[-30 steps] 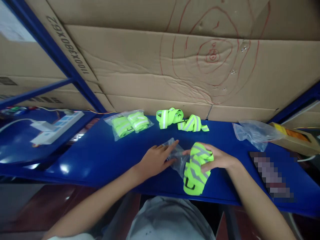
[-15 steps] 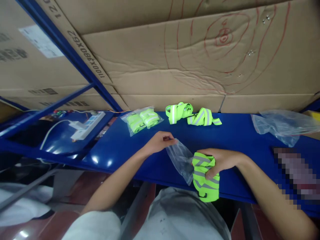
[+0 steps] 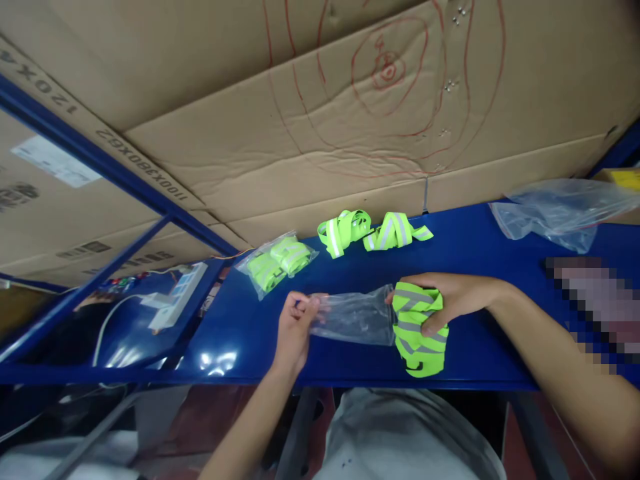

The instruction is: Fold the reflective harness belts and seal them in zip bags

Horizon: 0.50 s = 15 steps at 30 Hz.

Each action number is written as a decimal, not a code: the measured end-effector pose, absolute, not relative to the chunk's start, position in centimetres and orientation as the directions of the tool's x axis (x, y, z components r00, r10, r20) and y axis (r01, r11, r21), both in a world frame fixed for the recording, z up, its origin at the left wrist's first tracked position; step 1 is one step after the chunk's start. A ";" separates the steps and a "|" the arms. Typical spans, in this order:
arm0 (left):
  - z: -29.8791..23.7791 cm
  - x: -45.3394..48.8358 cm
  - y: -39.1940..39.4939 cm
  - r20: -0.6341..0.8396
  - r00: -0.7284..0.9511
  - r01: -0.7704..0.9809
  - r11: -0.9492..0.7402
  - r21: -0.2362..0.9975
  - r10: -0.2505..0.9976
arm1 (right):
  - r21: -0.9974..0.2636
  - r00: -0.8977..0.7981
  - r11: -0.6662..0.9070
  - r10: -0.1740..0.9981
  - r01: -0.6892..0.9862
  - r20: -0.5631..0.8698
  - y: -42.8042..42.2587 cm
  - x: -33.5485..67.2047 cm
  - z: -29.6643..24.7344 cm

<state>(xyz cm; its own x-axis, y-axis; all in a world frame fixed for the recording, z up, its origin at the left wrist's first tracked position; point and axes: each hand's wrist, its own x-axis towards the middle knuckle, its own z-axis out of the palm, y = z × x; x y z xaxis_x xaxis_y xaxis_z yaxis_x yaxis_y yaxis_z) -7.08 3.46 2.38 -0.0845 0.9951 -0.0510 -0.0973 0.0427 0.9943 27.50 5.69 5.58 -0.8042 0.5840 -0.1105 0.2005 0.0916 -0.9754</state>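
Note:
My right hand [image 3: 440, 307] grips a folded bundle of neon-yellow reflective straps [image 3: 417, 343] with grey stripes and a small black hook low on it. Stretched sideways from that bundle is a clear plastic bag [image 3: 355, 317]. My left hand [image 3: 300, 317] pinches the bag's left end, while its right end lies against the straps near my right fingertips. Whether the right fingers also hold the bag's edge is hidden behind the bundle. Both hands are above the front of the blue table.
Farther back lie a filled clear bag of straps [image 3: 280, 260] and two loose rolled strap bundles, one left [image 3: 345, 230] and one right [image 3: 397, 232]. Crumpled plastic bags [image 3: 555, 207] rest at back right. A white power strip [image 3: 177, 300] is at left. Cardboard [image 3: 350, 133] walls the back.
My left hand has moved down and left, and the bag is now pulled flat and level instead of hanging slanted. My right hand still grips the straps. The camera view has tilted.

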 end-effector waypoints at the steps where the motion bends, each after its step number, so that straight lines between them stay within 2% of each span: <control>1: 2.4 -7.0 3.4 -0.039 -0.134 -0.130 0.021 0.991 0.990 | -0.980 -0.800 0.092 0.593 0.179 -0.090 5.6 27.7 5.8; 6: 2.5 -6.7 3.4 -0.070 -0.284 -0.246 -0.002 0.969 0.956 | -0.988 -0.766 0.090 0.642 0.128 -0.041 5.5 27.4 5.4; 10: 2.6 -6.3 3.1 -0.142 -0.247 -0.305 0.063 0.950 0.959 | -0.984 -0.782 0.110 0.622 0.137 -0.039 5.9 26.0 4.1; 12: 2.6 -6.3 3.0 -0.172 -0.225 -0.336 0.090 0.938 0.959 | -0.983 -0.750 0.111 0.660 0.144 -0.036 6.0 25.3 3.6; 15: 2.8 -6.4 3.0 -0.222 -0.209 -0.383 0.129 0.915 0.952 | -0.995 -0.719 0.016 0.692 0.102 -0.063 6.0 24.5 3.1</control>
